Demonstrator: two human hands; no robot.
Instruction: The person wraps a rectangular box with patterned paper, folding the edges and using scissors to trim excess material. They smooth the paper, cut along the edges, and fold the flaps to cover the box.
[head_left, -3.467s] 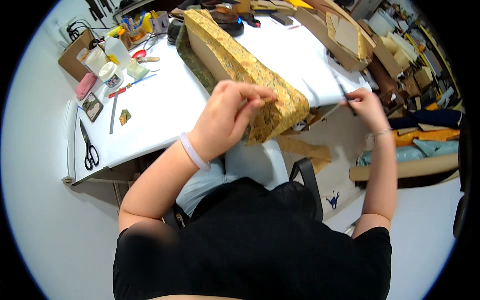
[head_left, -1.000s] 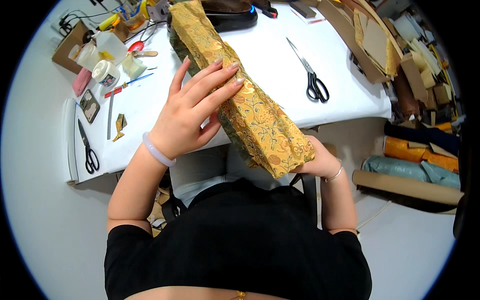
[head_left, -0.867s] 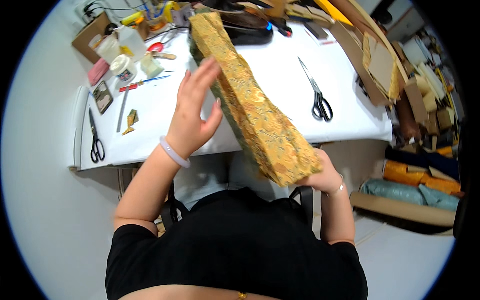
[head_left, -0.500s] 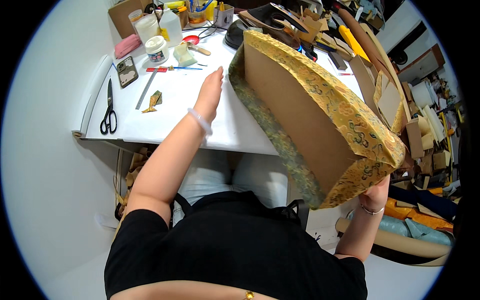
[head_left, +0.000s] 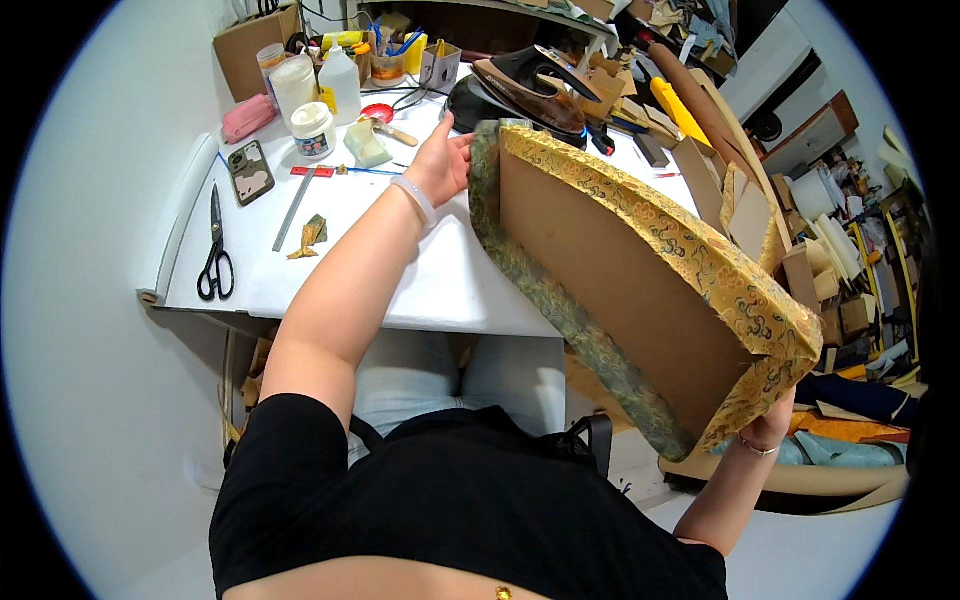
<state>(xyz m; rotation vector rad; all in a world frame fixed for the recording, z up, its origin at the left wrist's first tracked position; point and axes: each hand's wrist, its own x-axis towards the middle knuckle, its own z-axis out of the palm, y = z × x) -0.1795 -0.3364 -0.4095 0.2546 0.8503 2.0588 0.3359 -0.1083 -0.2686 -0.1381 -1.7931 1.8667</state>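
Note:
A large cardboard box (head_left: 610, 280), covered in yellow and green patterned brocade, is held tilted in front of me on the right. Its bare brown board faces me, and the yellow fabric (head_left: 650, 205) is folded along its upper rim. My right hand (head_left: 772, 418) grips the lower right corner, with most of its fingers hidden behind the box. At the far left end is my left hand (head_left: 443, 165), fingers stretched and spread. It is beside the box's green edge; whether it touches cannot be made out.
On the white table (head_left: 430, 290) lie scissors (head_left: 215, 245), a phone (head_left: 250, 172), a steel ruler (head_left: 293, 212), fabric scraps (head_left: 310, 238) and a brush (head_left: 390, 130). White jars (head_left: 313, 130) and a bottle (head_left: 340, 82) stand behind. A black iron (head_left: 535, 85) sits beyond the box; rolled materials (head_left: 840, 450) lie right.
The box has shifted right and lower, carried by my right hand. My left hand has come closer to its far left end, with its fingers now spread. The view has shifted slightly.

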